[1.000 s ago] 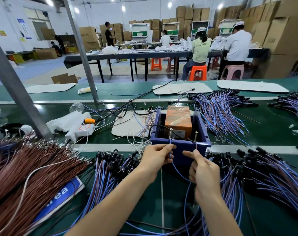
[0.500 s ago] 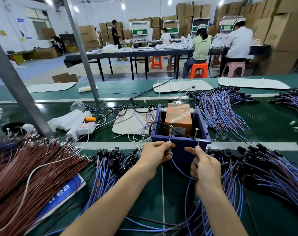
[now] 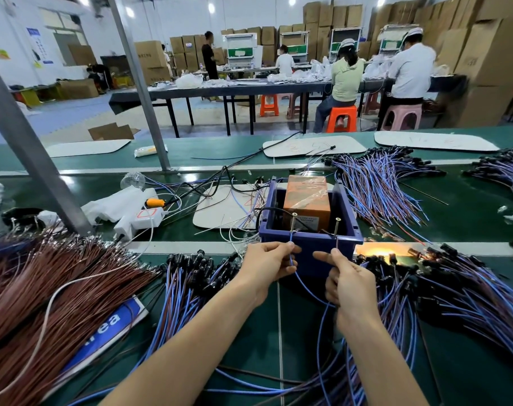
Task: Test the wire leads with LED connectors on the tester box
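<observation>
I read the tester box (image 3: 309, 243) as a dark blue open-topped plastic bin sitting on the green belt (image 3: 249, 323), straight ahead of both hands and touching neither. Inside it stands an orange block (image 3: 306, 200) wrapped in clear film. Two brass screw posts rise at its near wall, the left post (image 3: 293, 222) and the right post (image 3: 337, 227).

The left hand (image 3: 267, 265) pinches a thin blue wire lead (image 3: 305, 285) between thumb and fingertips, and the lead's tip points up to the foot of the left post. From there the lead sags down and across to the right hand (image 3: 348, 282). That hand has its thumb and forefinger closed on a lead end just under the right post, with the other fingers curled. The end is too fine for me to see whether it touches the post.

Just right of the box a warm orange glow (image 3: 378, 252) shows among black connectors. Blue and purple leads lie heaped on the right (image 3: 460, 291) and on the left (image 3: 188, 285), and a brown wire bundle (image 3: 44, 288) lies farther left.
</observation>
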The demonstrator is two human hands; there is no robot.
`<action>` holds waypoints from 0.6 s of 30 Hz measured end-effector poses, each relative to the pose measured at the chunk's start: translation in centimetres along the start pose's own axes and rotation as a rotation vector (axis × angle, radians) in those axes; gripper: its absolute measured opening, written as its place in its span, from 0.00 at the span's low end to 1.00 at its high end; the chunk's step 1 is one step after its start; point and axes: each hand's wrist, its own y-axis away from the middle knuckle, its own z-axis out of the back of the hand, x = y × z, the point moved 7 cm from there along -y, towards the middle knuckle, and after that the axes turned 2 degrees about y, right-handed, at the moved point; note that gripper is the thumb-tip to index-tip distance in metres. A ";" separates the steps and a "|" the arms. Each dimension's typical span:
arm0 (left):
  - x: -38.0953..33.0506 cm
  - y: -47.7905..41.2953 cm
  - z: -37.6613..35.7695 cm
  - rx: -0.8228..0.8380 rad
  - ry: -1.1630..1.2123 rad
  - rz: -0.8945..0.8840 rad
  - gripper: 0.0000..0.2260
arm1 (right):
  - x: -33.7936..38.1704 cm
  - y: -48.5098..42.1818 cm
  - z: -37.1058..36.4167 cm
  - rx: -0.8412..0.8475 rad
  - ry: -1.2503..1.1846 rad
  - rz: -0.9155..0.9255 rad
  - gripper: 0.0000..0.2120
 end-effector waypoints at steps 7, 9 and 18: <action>1.1 7.0 -1.2 0.537 -0.225 0.012 0.11 | 0.5 2.4 -1.3 0.421 0.509 0.090 0.16; 2.4 9.4 -0.7 0.764 -0.490 0.050 0.16 | -1.0 3.4 -1.5 0.590 0.717 -0.030 0.18; -2.6 4.7 9.9 -0.220 -1.612 -0.223 0.16 | -2.8 5.3 -2.0 0.777 0.913 -0.219 0.25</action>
